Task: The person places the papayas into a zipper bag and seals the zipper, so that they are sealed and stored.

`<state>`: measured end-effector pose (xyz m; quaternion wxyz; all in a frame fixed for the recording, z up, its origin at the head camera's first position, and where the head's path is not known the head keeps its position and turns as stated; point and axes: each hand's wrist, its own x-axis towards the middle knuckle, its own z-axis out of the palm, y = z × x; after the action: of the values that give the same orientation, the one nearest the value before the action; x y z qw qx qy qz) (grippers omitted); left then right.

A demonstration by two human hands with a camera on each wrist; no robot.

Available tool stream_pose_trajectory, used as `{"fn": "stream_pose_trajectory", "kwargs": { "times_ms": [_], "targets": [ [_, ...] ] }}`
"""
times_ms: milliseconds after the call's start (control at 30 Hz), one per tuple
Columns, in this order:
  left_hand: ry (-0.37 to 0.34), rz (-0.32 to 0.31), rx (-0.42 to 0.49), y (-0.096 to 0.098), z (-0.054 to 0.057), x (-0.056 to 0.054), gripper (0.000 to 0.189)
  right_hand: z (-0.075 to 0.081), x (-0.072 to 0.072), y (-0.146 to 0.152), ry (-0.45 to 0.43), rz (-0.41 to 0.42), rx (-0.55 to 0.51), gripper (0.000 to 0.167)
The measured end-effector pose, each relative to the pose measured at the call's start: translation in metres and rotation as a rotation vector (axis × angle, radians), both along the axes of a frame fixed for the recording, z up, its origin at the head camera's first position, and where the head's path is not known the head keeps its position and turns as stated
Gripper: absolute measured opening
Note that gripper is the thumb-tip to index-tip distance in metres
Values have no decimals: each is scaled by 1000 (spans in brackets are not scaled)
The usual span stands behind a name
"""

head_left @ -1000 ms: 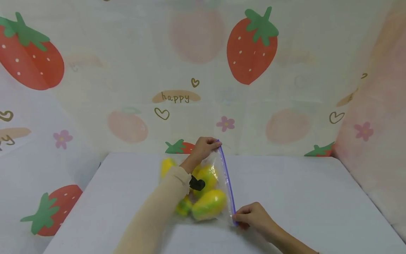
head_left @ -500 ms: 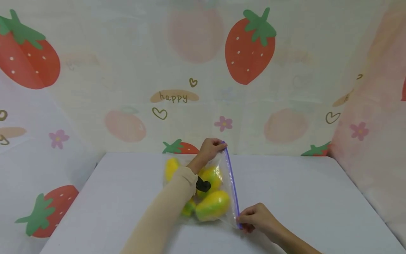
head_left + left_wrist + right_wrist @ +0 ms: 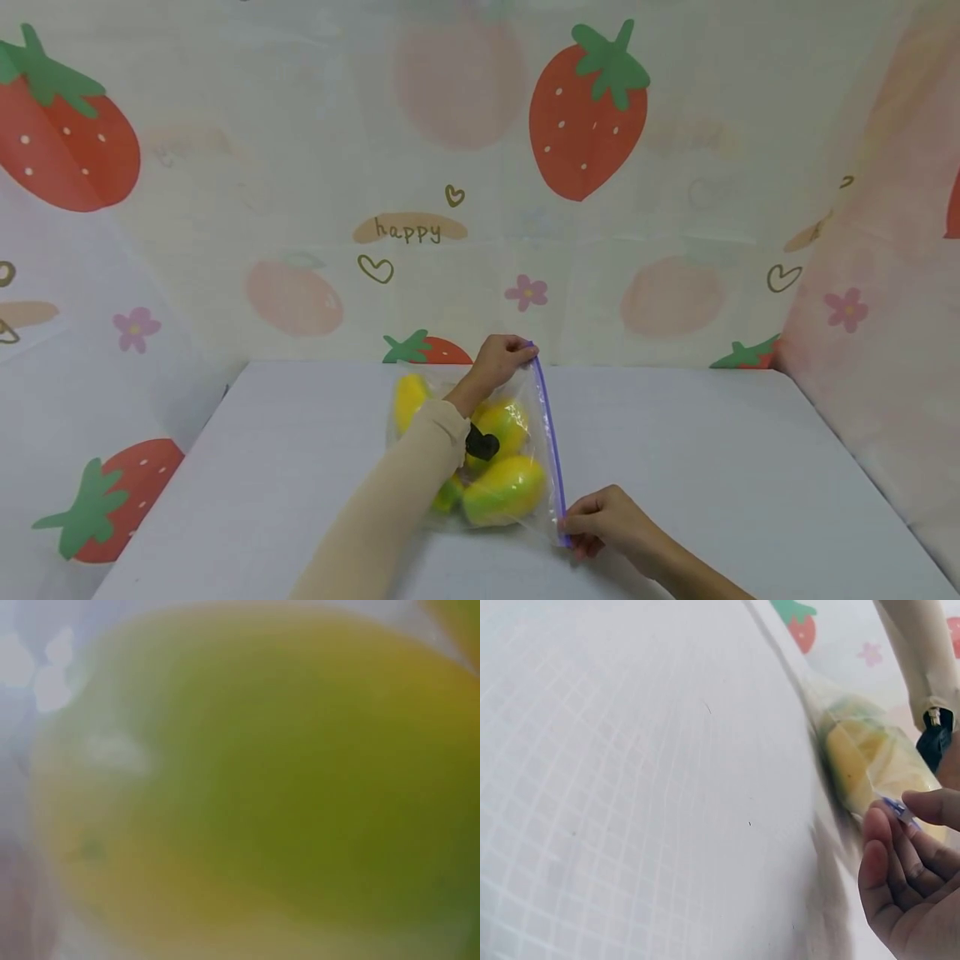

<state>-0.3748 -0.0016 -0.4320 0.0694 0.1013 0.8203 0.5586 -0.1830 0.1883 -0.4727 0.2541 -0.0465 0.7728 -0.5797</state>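
Observation:
A clear zip bag [image 3: 525, 529] with a purple zip strip [image 3: 551, 433] along its right side lies on the white table. Inside it are several yellow-green mangoes [image 3: 504, 492], partly covered by the left forearm. My left hand [image 3: 498, 360] pinches the far end of the strip between thumb and fingers. At the near end, my right hand [image 3: 609, 523] pinches the strip's corner. The right wrist view shows this hand [image 3: 919, 877] with thumb and forefinger on the purple corner. One blurred mango [image 3: 277, 787] fills the left wrist view through the plastic.
The white table [image 3: 712, 450] extends to both sides of the bag. Behind it hangs a cloth [image 3: 480, 167] printed with strawberries, hearts and flowers, with more cloth at left and right. A black wrist device [image 3: 482, 443] sits at the left cuff, over the bag.
Both hands and the bag have shifted slightly right in the head view, while the background slid a little left. The left hand sits a bit lower. Both hands keep their hold on the strip.

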Motion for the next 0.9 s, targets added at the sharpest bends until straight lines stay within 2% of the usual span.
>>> {"fn": "stream_pose_trajectory", "kwargs": {
  "times_ms": [267,467,900],
  "targets": [
    [19,-22,24,0,-3,2,24,-2,-1,2,5,19,-11,25],
    [14,-28,5,1,-3,3,25,-1,-1,3,6,28,-9,25],
    [9,-1,-197,-2,2,11,28,1,-17,11,87,63,84,23]
  ]
}}
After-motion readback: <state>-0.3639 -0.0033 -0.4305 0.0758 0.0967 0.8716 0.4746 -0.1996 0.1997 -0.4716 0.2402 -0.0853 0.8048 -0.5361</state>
